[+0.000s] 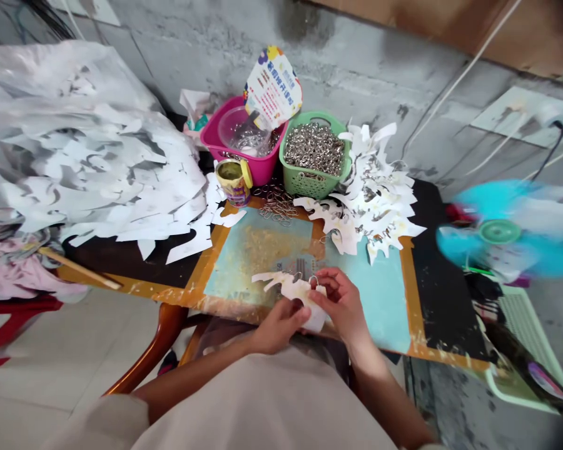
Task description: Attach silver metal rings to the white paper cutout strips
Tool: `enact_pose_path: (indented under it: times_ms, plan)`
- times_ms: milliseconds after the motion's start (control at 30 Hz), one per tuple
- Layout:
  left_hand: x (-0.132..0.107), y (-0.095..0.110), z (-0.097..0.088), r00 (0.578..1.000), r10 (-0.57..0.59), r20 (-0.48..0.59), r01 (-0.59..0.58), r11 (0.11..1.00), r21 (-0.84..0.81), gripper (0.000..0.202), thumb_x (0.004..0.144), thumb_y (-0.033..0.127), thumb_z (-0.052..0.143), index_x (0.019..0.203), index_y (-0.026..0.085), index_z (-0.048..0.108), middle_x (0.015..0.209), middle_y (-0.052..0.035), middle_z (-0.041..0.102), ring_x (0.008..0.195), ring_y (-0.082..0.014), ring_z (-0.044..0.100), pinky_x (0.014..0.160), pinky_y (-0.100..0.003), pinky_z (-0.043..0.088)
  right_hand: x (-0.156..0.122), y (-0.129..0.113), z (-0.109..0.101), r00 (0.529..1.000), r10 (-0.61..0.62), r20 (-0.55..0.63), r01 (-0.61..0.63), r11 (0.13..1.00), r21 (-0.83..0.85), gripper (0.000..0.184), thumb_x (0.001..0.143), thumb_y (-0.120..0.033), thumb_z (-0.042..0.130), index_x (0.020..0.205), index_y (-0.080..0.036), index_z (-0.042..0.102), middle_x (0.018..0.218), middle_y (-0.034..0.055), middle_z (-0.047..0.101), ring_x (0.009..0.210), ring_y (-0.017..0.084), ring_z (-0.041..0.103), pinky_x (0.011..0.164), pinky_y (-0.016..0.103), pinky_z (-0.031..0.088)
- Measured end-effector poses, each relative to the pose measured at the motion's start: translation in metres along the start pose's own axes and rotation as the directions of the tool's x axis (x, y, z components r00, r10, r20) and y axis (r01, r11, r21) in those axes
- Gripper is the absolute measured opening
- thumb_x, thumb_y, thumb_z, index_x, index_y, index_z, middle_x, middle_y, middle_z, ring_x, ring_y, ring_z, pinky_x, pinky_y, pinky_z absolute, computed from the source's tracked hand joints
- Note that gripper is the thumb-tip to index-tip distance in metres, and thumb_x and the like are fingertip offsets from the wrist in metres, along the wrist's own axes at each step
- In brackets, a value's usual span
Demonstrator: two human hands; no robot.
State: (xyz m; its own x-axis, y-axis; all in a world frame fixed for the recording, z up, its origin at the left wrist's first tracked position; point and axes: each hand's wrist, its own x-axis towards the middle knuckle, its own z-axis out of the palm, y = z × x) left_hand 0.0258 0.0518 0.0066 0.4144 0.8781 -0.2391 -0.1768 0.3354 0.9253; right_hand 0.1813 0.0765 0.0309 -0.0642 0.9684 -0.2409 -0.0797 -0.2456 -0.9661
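- Hands meet low over the near edge of the table. The left hand (279, 325) pinches the white cutout (286, 286) from below, fingers closed on its lower part. The right hand (342, 303) is closed on its right end, thumb and forefinger pressed together beside a small metal ring (313, 279).
- Step in hand, as I judge it: fitting the ring to the cutout's right end. Whether the ring already passes through the card is too small to tell.
- Cutout's place: held just above the blue mat (380, 294), close to the person's lap. It touches both hands and apparently does not rest on the mat.
- Cutout's look: flat white card with a ragged, many-pointed outline (an animal shape, perhaps), reaching leftward from the hands. It has faint yellowish staining and looks thin, so it probably creases easily.
- Next move, in my judgement, calls for a steady left pinch close to the ring so the card does not buckle. The right fingertips need a fine, small twist rather than a pull.
- Supplies lie well apart from the hands. A green basket (309, 182) full of rings stands at the far side, with loose rings (276, 206) scattered before it. A pile of like cutouts (380, 187) sits to its right, and a far larger heap (98, 169) is on the left.
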Motion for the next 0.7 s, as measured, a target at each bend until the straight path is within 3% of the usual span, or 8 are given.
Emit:
enact_pose_path:
  times_ms: [67, 133, 233, 333, 467, 600, 700]
  plan:
    - [0.008, 0.005, 0.007, 0.985, -0.035, -0.171, 0.004, 0.984, -0.176, 0.054, 0.078, 0.067, 0.067, 0.094, 0.015, 0.061, 0.069, 0.0017, 0.058, 0.055, -0.0086, 0.048, 0.051, -0.019, 0.038, -0.002, -0.003, 0.004, 1.0, -0.015, 0.009, 0.015, 1.0, 0.02, 0.043, 0.068, -0.036, 0.084, 0.101, -0.023, 0.059, 0.088, 0.0008, 0.065, 0.069, 0.013, 0.061, 0.058, 0.022, 0.049]
    - [0.012, 0.01, 0.011, 0.97, -0.009, -0.243, -0.043, 0.978, -0.206, 0.048, 0.079, 0.061, 0.07, 0.091, 0.015, 0.062, 0.073, 0.0008, 0.06, 0.06, -0.0091, 0.051, 0.056, -0.02, 0.041, -0.004, -0.005, 0.005, 0.999, -0.035, 0.005, 0.035, 0.999, 0.029, 0.046, 0.067, -0.038, 0.085, 0.102, -0.024, 0.059, 0.09, 0.0002, 0.061, 0.067, 0.011, 0.057, 0.053, 0.02, 0.046]
    - [0.013, 0.014, 0.01, 0.967, 0.063, -0.245, -0.096, 0.987, -0.127, 0.045, 0.082, 0.058, 0.068, 0.09, 0.014, 0.065, 0.077, -0.0021, 0.063, 0.064, -0.0113, 0.054, 0.059, -0.021, 0.044, -0.007, -0.008, 0.003, 0.994, -0.108, 0.031, 0.105, 0.992, 0.063, 0.042, 0.073, -0.047, 0.079, 0.102, -0.024, 0.059, 0.092, 0.0023, 0.06, 0.074, 0.014, 0.059, 0.058, 0.023, 0.049]
    - [0.012, 0.016, 0.005, 0.958, 0.08, -0.276, -0.091, 0.995, -0.027, 0.046, 0.085, 0.059, 0.064, 0.089, 0.013, 0.066, 0.071, -0.0021, 0.061, 0.06, -0.0113, 0.05, 0.053, -0.021, 0.039, -0.009, -0.016, 0.002, 0.985, -0.153, 0.073, 0.147, 0.986, 0.084, 0.038, 0.08, -0.053, 0.07, 0.101, -0.023, 0.058, 0.093, 0.0041, 0.061, 0.075, 0.016, 0.059, 0.063, 0.027, 0.05]
    - [0.012, 0.019, 0.0, 0.942, 0.16, -0.296, -0.143, 0.987, 0.078, 0.038, 0.085, 0.054, 0.065, 0.083, 0.016, 0.065, 0.068, -0.0003, 0.059, 0.057, -0.0108, 0.048, 0.051, -0.021, 0.039, -0.008, -0.032, -0.001, 0.992, -0.1, 0.076, 0.109, 0.987, -0.119, 0.026, 0.085, -0.045, 0.068, 0.086, -0.021, 0.059, 0.071, -0.0011, 0.056, 0.057, 0.012, 0.05, 0.051, 0.023, 0.041]
    - [0.011, 0.033, -0.003, 0.941, 0.18, -0.286, -0.182, 0.983, 0.02, 0.038, 0.081, 0.055, 0.07, 0.08, 0.017, 0.064, 0.067, 0.0002, 0.059, 0.057, -0.0101, 0.048, 0.052, -0.021, 0.041, -0.006, -0.047, -0.004, 0.971, -0.128, 0.201, 0.18, 0.948, -0.264, 0.032, 0.091, -0.044, 0.061, 0.071, -0.02, 0.056, 0.058, -0.0038, 0.046, 0.053, 0.01, 0.04, 0.048, 0.023, 0.03]
    - [0.009, 0.047, -0.004, 0.966, 0.066, -0.251, -0.106, 0.983, -0.151, 0.045, 0.073, 0.059, 0.075, 0.08, 0.016, 0.063, 0.063, 0.001, 0.058, 0.052, -0.0092, 0.047, 0.048, -0.02, 0.038, -0.005, -0.041, 0.003, 0.948, -0.166, 0.273, 0.208, 0.969, -0.134, 0.039, 0.091, -0.048, 0.06, 0.067, -0.021, 0.049, 0.058, -0.0045, 0.041, 0.052, 0.009, 0.034, 0.049, 0.023, 0.026]
